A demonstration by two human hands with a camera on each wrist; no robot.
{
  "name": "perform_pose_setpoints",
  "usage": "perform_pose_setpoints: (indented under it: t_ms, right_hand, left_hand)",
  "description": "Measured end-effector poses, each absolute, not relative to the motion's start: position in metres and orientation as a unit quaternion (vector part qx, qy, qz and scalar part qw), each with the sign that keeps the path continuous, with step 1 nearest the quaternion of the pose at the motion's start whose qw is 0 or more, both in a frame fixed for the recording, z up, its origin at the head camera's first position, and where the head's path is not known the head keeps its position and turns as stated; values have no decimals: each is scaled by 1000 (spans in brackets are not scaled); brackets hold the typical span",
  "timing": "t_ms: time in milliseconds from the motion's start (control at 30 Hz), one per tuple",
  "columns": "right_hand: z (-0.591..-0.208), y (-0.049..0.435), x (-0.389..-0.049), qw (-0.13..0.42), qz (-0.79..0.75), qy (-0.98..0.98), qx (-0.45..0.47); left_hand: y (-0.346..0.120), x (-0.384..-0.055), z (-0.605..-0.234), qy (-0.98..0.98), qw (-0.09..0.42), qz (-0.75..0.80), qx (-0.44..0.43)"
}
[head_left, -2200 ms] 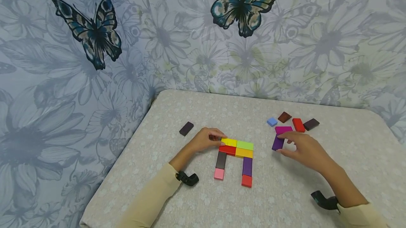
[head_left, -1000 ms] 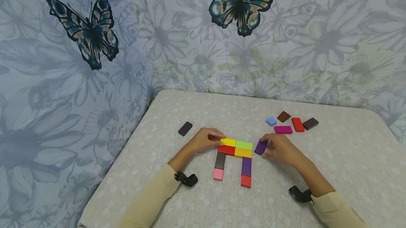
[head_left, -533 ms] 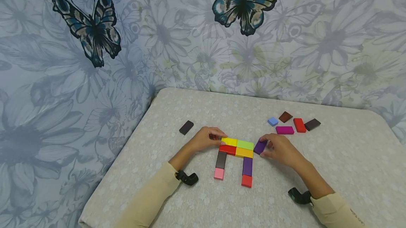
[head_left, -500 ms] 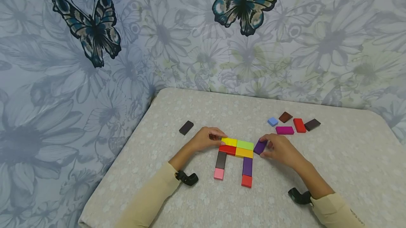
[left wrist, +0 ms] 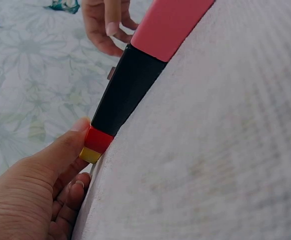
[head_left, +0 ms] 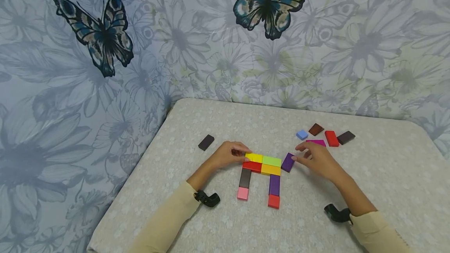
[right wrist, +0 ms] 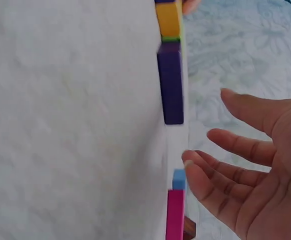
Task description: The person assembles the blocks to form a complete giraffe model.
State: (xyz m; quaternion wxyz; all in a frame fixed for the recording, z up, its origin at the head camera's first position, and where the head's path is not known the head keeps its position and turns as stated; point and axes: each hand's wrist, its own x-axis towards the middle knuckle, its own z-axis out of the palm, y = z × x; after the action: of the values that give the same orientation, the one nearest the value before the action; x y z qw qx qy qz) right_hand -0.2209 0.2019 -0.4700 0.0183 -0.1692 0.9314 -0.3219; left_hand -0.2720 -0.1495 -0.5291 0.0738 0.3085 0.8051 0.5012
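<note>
Currently | left hand (head_left: pixel 226 154) pinches yellow block (head_left: pixel 256 157) | right grip (head_left: pixel 318 160) parted, empty, beside slanted purple block (head_left: pixel 288 162)

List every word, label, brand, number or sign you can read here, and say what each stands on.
None can be read in any view.
Colored blocks: no lettering on the faces that show.
Right sleeve: faint marks, too small to tell whether they are lettering.
Black wrist devices: any marking is too small to read.
</note>
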Motion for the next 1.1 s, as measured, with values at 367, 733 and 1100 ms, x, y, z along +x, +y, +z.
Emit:
perform_pose_setpoints:
  t_ms: [367,733,1100]
  right_hand:
    - [-465,243,-232,-80,-309,941,-111]
    - [-469,248,-245,-31,-250,965,-65]
    - [-476,241,-262,9,-220,975,-9]
  left_hand:
    - [-149,-272,-531,809,73,498,304]
    - [-147,-268,-523,811,66,496,305]
    - [-145,-254,-496,800,76,505,316]
